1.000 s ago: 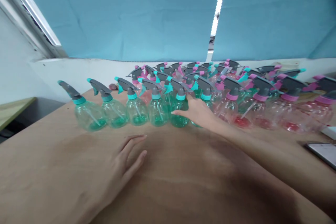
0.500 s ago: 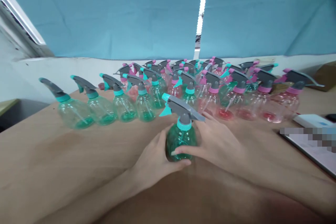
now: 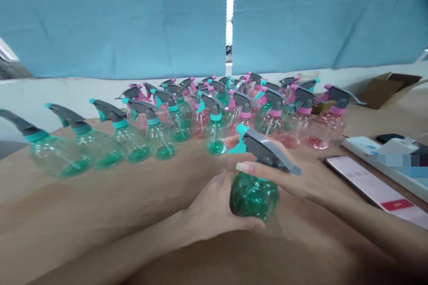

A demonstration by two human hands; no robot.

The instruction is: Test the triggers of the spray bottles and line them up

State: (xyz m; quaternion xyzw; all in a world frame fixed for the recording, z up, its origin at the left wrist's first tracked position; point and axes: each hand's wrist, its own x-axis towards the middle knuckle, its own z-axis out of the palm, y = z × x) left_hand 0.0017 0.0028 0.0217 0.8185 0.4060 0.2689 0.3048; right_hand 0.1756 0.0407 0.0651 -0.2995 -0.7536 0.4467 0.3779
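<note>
A green transparent spray bottle point(image 3: 254, 196) with a grey trigger head and teal nozzle is lifted just above the brown table point(image 3: 83, 205), near the centre. My left hand point(image 3: 214, 207) cups its round body from the left and below. My right hand point(image 3: 284, 173) wraps the neck under the grey trigger head point(image 3: 267, 149), fingers around it. Behind stands a row of green spray bottles point(image 3: 130, 140) at the left and a crowd of pink spray bottles point(image 3: 301, 120) at the right.
A phone point(image 3: 371, 185) with a lit screen lies at the right, beside a white flat box point(image 3: 384, 156). A cardboard box point(image 3: 388, 87) sits at the far right. A blue curtain point(image 3: 133, 18) hangs behind a white ledge.
My right hand pulled one green bottle out of the row toward me. My left hand left the table and took the bottle's body. The right hand moved up to its neck.
</note>
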